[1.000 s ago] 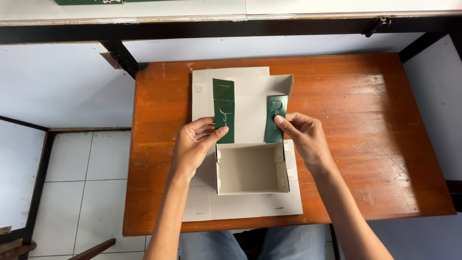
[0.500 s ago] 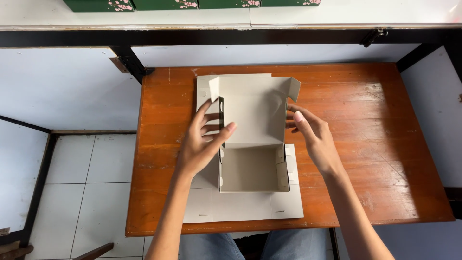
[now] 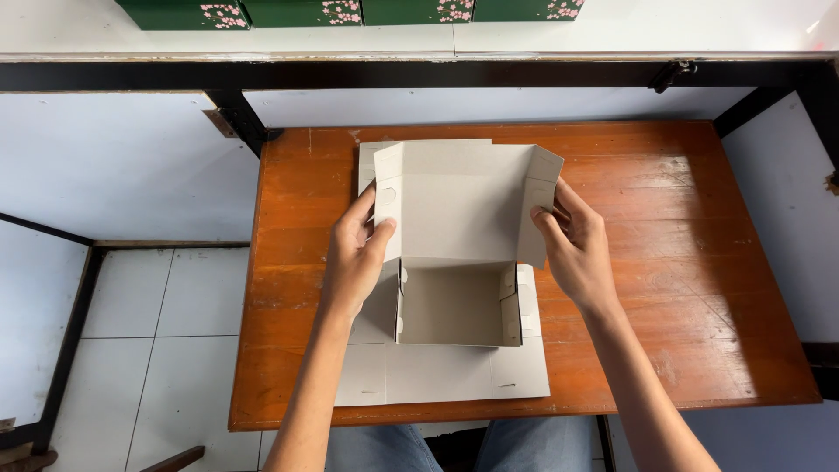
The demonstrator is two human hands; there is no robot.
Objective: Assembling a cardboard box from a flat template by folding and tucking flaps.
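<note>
Both hands work the grey cardboard box blank [image 3: 454, 262] at the middle of the table [image 3: 664, 288]. Entries, from the hands outward:

Left hand [image 3: 357, 253]: pinched closed on the left side flap [image 3: 387, 197] of the raised back panel, thumb on the inner face, fingers behind. I note the flap now stands folded up; a second ago the green printed faces of these flaps lay turned towards me, and they no longer show.

Right hand [image 3: 572, 240]: closed on the right side flap [image 3: 540, 205], fingers curled round its outer edge, flap likewise turned inward.

Change logged: the back panel has come up from flat to near upright, and both hands have shifted apart to its edges. I judge the lid section is being shaped, with the folding well along but not finished.

Container: the box tray [image 3: 454, 306] is formed, four low walls standing, open upward. Contents: nothing visible inside. Flat unfolded panels still lie round its front and sides on the table.

Further out: a row of green boxes with pink blossom print [image 3: 350, 10] along the white ledge beyond the table; contents cannot be told. White tiled floor [image 3: 131, 323] to the left.
</note>
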